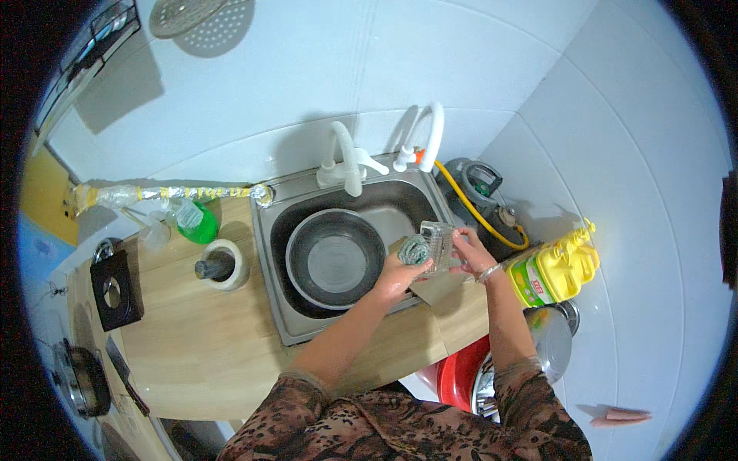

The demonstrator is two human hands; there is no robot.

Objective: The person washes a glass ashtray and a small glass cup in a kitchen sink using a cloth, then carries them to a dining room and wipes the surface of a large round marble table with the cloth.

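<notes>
Over the right part of the metal sink (277,314), my left hand (400,275) holds a green-grey mesh scouring pad (414,250) against the left side of a clear, ribbed container (441,245). My right hand (471,253) grips that container by its right side, fingers along its edge. A dark round basin (336,259) with a lighter bottom sits in the sink, left of both hands. Behind them, a white faucet (349,161) arches over the sink. Whether water runs from it I cannot tell.
A stone mortar (237,274) with a dark pestle and a green liquid bottle (199,223) stand left of the sink. To the right are a grey gas cylinder (470,184), a yellow hose (475,207) and yellow oil jugs (556,274). A cleaver (124,369) lies at the far left.
</notes>
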